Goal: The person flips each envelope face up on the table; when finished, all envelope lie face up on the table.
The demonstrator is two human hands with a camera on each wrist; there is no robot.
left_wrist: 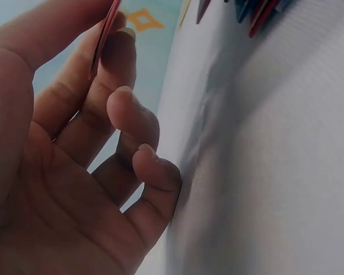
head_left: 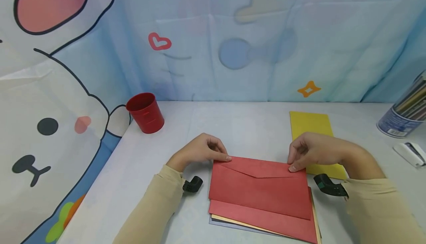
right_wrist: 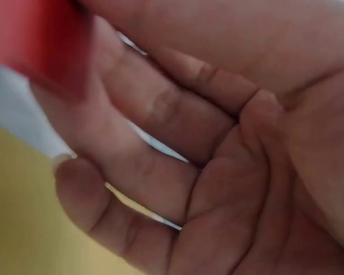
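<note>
A red envelope with a pointed flap along its top is held between both hands, over a stack of envelopes. My left hand pinches its upper left corner, thumb in front; in the left wrist view the envelope's edge shows thin between thumb and fingers. My right hand pinches the upper right corner, seen in the right wrist view as a blurred red corner. Beneath lies another red envelope, with cream, dark and lavender edges under it. A yellow envelope-like sheet lies behind the right hand.
A red cup stands at the back left. On the right are a blue-labelled can of pencils and a white, dark-topped object. A printed curtain hangs along the table's far edge.
</note>
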